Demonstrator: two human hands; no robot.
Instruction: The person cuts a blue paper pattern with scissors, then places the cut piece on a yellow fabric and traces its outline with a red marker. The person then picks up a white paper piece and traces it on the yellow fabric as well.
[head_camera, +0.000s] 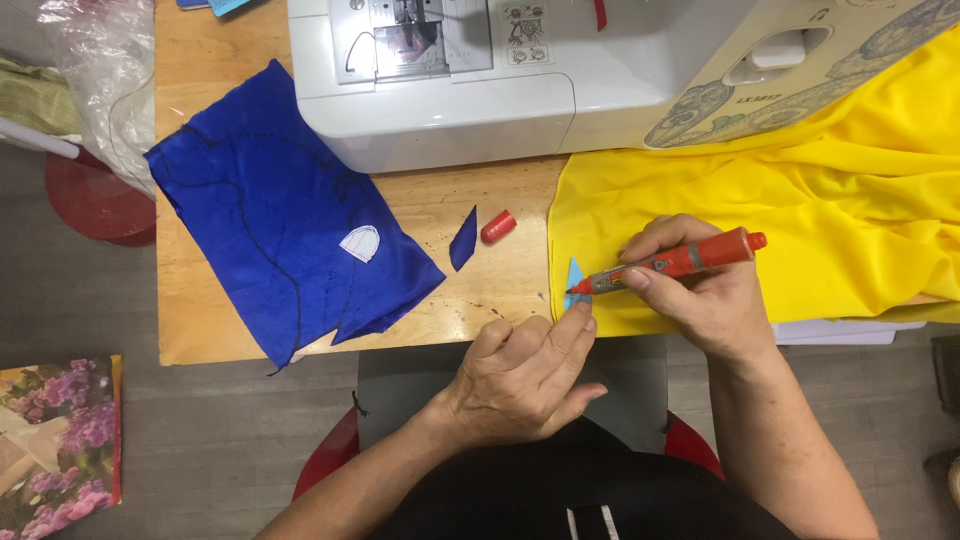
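Note:
My right hand (700, 290) grips a red marker (680, 262), its tip touching a small light-blue paper template (575, 283) that lies on the yellow fabric (800, 200). With its fingertips, my left hand (525, 375) presses the template's lower edge down near the table's front edge. The marker's red cap (497, 227) lies on the wooden table (440, 210) beside a small blue fabric scrap (462, 240). A larger blue fabric piece (270, 220) with dark drawn lines and a white curved template (360, 243) on it lies to the left.
A white sewing machine (520, 70) stands at the back of the table. A clear plastic bag (95, 70) and a red stool (95, 200) are at the left. A floral printed sheet (60, 440) lies on the floor at lower left.

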